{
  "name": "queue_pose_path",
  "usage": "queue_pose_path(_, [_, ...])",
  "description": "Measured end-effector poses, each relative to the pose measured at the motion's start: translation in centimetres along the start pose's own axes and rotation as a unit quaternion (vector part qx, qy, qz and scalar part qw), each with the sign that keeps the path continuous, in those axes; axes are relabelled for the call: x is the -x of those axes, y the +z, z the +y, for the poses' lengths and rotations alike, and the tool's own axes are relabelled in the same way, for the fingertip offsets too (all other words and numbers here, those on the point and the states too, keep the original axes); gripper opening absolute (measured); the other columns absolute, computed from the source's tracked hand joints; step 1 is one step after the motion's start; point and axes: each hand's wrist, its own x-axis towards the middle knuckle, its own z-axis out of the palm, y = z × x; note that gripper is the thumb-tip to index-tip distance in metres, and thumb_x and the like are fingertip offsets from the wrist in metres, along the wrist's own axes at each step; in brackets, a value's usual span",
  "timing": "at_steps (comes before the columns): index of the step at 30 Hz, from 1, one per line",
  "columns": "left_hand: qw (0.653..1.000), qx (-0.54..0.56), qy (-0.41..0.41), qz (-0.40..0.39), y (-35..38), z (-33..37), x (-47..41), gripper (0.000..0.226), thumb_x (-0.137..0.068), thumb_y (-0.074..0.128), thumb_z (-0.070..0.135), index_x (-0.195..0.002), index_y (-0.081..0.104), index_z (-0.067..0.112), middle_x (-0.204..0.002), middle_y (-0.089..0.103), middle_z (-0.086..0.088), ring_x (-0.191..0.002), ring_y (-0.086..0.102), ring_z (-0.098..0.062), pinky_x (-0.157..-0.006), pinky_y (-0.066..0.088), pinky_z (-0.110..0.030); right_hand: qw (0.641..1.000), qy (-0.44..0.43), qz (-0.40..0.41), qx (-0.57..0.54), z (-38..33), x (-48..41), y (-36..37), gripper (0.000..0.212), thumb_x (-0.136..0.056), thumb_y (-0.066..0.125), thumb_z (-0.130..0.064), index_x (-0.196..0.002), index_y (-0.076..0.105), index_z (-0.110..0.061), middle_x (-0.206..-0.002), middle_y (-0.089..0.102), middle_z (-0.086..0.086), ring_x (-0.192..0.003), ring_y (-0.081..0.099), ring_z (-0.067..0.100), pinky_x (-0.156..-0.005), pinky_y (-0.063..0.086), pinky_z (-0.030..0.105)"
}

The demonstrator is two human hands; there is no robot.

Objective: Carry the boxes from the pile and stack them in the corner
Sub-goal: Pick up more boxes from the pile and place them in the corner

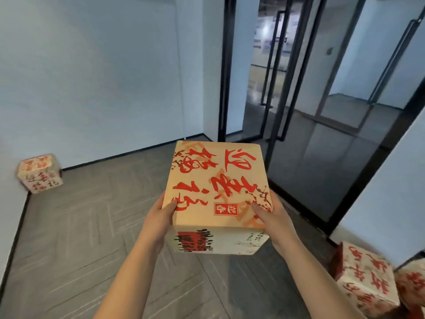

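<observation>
Box held in both hands, mid-room

The left hand and right hand grip the red-lettered box from either side. The thumbs lie flat on its lid and the other fingers are tucked underneath, so can't tell how they sit. It's up off the grey floor. A second box sits in the far left corner, and the pile is lower right.
</observation>
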Motion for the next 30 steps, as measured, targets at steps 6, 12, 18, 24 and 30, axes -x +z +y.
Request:
queue_pose_path(6, [0.995,0.043,-0.001,0.091,-12.6,1.6,-4.6,0.031,-0.107,0.049,0.027,-0.136,0.056,0.034,-0.109,0.078,0.005,-0.105,0.072,-0.018,-0.086,0.056,-0.039,0.993,-0.023,-0.112,0.027,-3.6,-4.9,14.4,0.043,-0.099,0.070,-0.036,-0.137,0.055,-0.047,-0.118,0.076,-0.017,-0.109,0.074,0.012,-0.098,0.057,0.052])
queue_pose_path(12, [0.981,0.052,-0.017,0.184,-21.8,0.9,-9.9,0.032,-0.106,0.050,0.033,-0.137,0.058,0.035,-0.114,0.077,0.004,-0.111,0.069,-0.021,-0.105,0.048,-0.051,0.978,-0.040,-0.203,0.036,-5.0,-9.9,26.9,0.038,-0.102,0.067,-0.027,-0.136,0.056,-0.041,-0.118,0.075,-0.016,-0.107,0.072,0.007,-0.077,0.054,0.029])
queue_pose_path(18, [0.968,0.026,-0.034,0.246,-27.0,2.4,-20.0,0.031,-0.102,0.053,0.025,-0.130,0.054,0.010,-0.109,0.076,-0.007,-0.103,0.071,-0.025,-0.090,0.052,-0.042,0.969,-0.029,-0.243,0.005,-6.0,-19.8,36.2,0.038,-0.100,0.070,-0.026,-0.131,0.057,-0.043,-0.117,0.076,-0.013,-0.107,0.073,0.012,-0.095,0.059,0.047])
queue_pose_path(24, [0.956,0.010,-0.003,0.294,-31.8,7.8,-30.1,0.028,-0.103,0.056,0.026,-0.128,0.056,0.013,-0.105,0.079,-0.003,-0.101,0.074,-0.024,-0.097,0.055,-0.048,0.956,-0.009,-0.290,-0.043,-9.8,-30.3,46.8,0.041,-0.098,0.073,-0.026,-0.136,0.058,-0.035,-0.118,0.077,-0.011,-0.108,0.074,0.013,-0.097,0.059,0.048])
queue_pose_path(30, [0.952,0.029,0.008,0.303,-38.9,10.9,-35.7,0.034,-0.102,0.055,0.043,-0.128,0.065,0.023,-0.112,0.078,-0.003,-0.105,0.074,-0.027,-0.098,0.054,-0.053,0.939,-0.023,-0.342,-0.009,-14.7,-35.2,58.0,0.039,-0.100,0.069,-0.026,-0.137,0.057,-0.028,-0.120,0.074,-0.009,-0.107,0.071,0.011,-0.080,0.056,0.031])
